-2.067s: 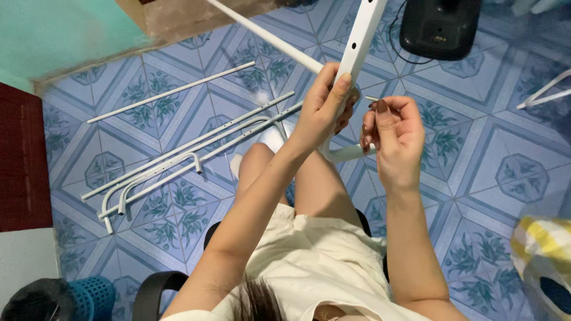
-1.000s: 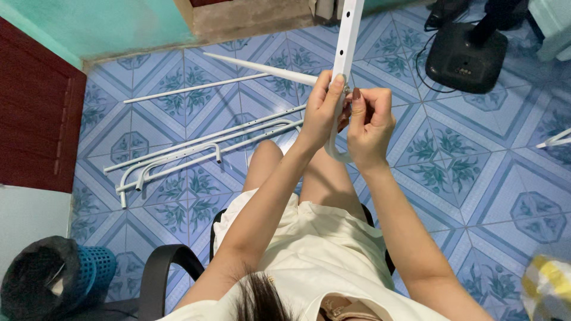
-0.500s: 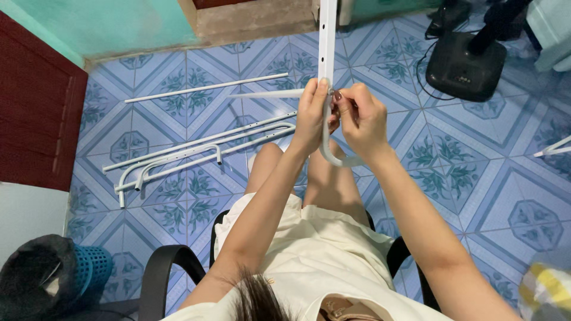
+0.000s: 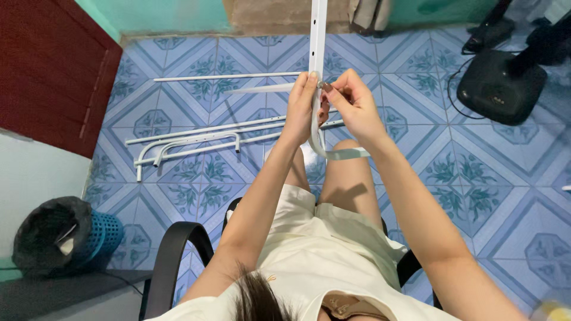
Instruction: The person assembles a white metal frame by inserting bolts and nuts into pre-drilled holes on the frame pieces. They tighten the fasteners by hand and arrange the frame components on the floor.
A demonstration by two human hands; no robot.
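White perforated metal bar point(image 4: 317, 35) is gripped by the left hand point(image 4: 302, 110); at 3 o'clock, the right hand point(image 4: 352, 104) pinches perhaps a screw point(image 4: 322, 85).

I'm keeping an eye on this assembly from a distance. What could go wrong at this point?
The right hand pinches a small fastener against the white perforated bar that the left hand grips; it could slip and fall to the patterned tile floor. The curved white strip hangs loosely below the hands and might swing. The loose white tubes on the floor could roll underfoot.
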